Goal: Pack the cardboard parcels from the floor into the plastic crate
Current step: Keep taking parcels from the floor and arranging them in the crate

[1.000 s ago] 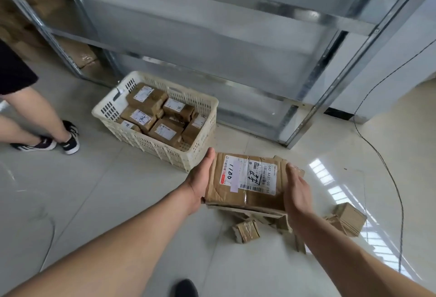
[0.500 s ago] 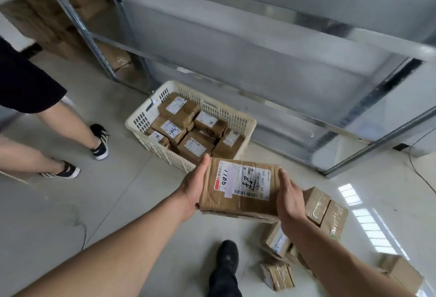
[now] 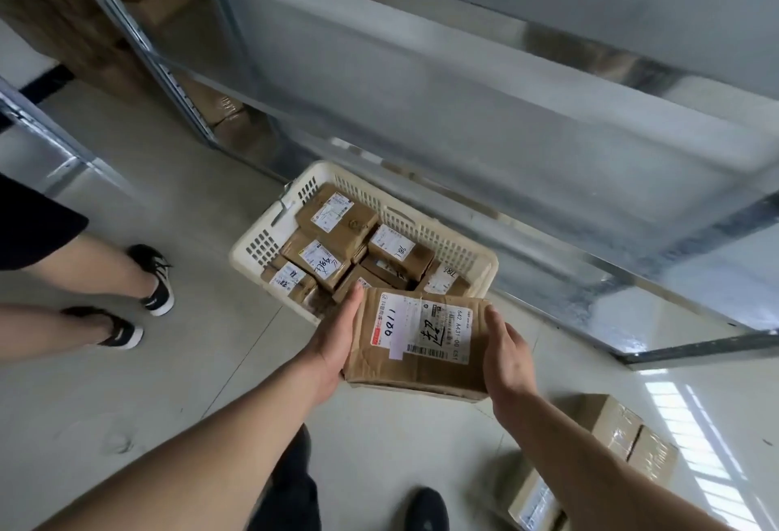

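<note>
Flat parcel (image 3: 421,341) held over the crate's (image 3: 459,246) near corner

Creased brown cardboard with a white printed label, clamped at its 2 short ends: left hand (image 3: 337,341) with fingers underneath and thumb along the edge, right hand (image 3: 506,357) flat against the other end. The cream lattice-walled plastic crate on the grey floor (image 3: 126,383) holds smaller taped boxes (image 3: 337,218); more boxes (image 3: 624,433) lie at the floor's lower right.

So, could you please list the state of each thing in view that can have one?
Large parcel: held level between both hands, just short of the crate.
Left hand: pressed flat against the parcel's left end.
Right hand: gripping the parcel's right end.
Plastic crate: on the floor, open-topped, partly filled with small parcels.
Floor parcels: not yet packed.
</note>
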Tool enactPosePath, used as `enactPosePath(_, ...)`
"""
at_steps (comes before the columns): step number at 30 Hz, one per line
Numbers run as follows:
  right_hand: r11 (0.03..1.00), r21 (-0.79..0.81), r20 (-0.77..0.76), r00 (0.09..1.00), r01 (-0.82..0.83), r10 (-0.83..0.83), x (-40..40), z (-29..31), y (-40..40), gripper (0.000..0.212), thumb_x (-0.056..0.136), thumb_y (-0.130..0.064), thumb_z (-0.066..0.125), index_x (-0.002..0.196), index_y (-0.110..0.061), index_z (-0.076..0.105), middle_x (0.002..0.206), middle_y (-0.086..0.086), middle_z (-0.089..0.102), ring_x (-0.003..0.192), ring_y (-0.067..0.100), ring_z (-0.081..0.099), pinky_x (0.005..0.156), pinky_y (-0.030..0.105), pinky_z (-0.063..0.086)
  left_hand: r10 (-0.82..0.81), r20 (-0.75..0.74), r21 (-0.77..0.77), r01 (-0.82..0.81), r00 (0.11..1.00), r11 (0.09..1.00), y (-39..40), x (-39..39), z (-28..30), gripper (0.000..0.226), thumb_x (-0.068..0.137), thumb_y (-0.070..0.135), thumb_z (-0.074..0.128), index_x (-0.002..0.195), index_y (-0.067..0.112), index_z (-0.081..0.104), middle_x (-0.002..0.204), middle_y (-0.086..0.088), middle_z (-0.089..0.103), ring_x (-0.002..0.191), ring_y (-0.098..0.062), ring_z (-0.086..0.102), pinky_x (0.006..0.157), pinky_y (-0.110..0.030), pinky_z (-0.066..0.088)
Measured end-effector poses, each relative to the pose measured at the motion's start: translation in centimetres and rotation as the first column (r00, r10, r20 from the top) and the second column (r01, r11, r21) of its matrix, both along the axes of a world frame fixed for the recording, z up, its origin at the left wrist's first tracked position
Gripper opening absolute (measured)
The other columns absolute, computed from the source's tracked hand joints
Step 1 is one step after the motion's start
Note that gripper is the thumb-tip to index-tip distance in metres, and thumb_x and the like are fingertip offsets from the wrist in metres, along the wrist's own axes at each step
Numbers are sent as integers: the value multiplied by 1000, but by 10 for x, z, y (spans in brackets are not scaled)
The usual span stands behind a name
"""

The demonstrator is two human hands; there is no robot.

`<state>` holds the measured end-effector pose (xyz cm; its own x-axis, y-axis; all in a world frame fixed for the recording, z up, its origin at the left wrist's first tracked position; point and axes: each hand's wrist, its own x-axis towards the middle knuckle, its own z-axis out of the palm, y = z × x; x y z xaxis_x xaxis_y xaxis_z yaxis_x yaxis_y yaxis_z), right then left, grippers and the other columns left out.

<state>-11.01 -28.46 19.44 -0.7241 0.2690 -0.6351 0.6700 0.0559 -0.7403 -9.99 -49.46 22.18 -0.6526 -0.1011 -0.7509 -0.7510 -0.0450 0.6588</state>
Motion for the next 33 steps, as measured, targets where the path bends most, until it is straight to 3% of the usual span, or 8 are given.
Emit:
enactPosePath(7,998,5,43,997,64,-65,-69,-16,-71,40,102,-55,46,105,-22,69,102,9,76,95,29,72,92,50,58,-96,12,66,95,995,993,-73,-82,-28,65,96,69,23,119,28,68,102,-2,77,79,-9,74,55,-21,55)
enactPosePath(13,987,35,92,983,154,-157,-122,-39,-160,49,97,-63,48,104,-20,71,97,7,77,91,25,73,80,40,59,-228,61,93,222,972,971,-159,-159,-70,108,56,104,35,142,41,50,146,1,55,135,-24,49,112,-54,37)
enactPosePath(15,981,50,103,976,185,-189,-137,-48,-185,46,100,-59,47,103,-20,70,97,6,76,90,24,73,78,38,58,-202,66,85,196,977,977,-182,-179,-89,113,48,106,40,142,43,49,147,1,54,136,-27,48,112,-57,36)
enactPosePath(19,971,87,124,965,222,-232,-152,-88,-224,76,72,-89,46,100,-23,72,99,1,77,97,28,72,95,52,55,-201,90,102,192,975,976,-218,-209,-115,102,49,104,46,135,48,54,144,2,57,133,-26,51,111,-57,37)
enactPosePath(23,980,89,166,968,176,-189,-170,-105,-256,50,96,-66,47,101,-21,67,103,2,72,102,25,66,97,45,52,-261,107,52,256,960,965,-246,-230,-151,97,52,105,40,131,51,58,136,4,63,129,-25,55,111,-54,39)
enactPosePath(27,989,86,181,975,117,-131,-179,-162,-283,64,84,-80,45,100,-21,65,106,4,72,102,26,67,99,52,52,-288,152,-39,297,945,954,-268,-246,-201,95,54,107,30,131,57,54,143,8,56,132,-24,49,112,-56,32)
enactPosePath(30,992,80,227,967,102,-118,-179,-203,-301,56,98,-65,44,115,-16,64,114,8,69,108,28,63,101,50,50,-342,117,-85,353,932,932,-276,-252,-231,86,72,97,25,144,52,43,159,7,35,146,-26,33,118,-58,23)
enactPosePath(33,996,60,243,966,72,-84,-177,-242,-316,48,101,-55,46,121,-16,64,119,8,69,111,29,63,104,50,49,-375,117,-130,389,920,912,-288,-254,-272,105,65,100,23,151,42,35,162,5,29,150,-24,25,120,-54,22)
